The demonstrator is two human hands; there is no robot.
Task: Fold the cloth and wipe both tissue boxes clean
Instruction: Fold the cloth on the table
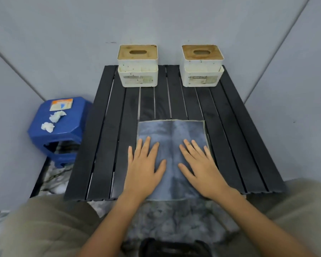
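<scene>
A grey-blue cloth lies spread flat on the near middle of the black slatted table, with a crease down its centre. My left hand presses flat on the cloth's left half, fingers straight and spread. My right hand lies flat on its right half in the same way. Two white tissue boxes with wooden slotted lids stand at the table's far edge: one at the left, one at the right. Both show dark specks and stains on their fronts.
A blue plastic stool stands left of the table, carrying two crumpled tissues and a small packet. Grey walls close in behind and on both sides. My knees in beige trousers flank the table's near edge.
</scene>
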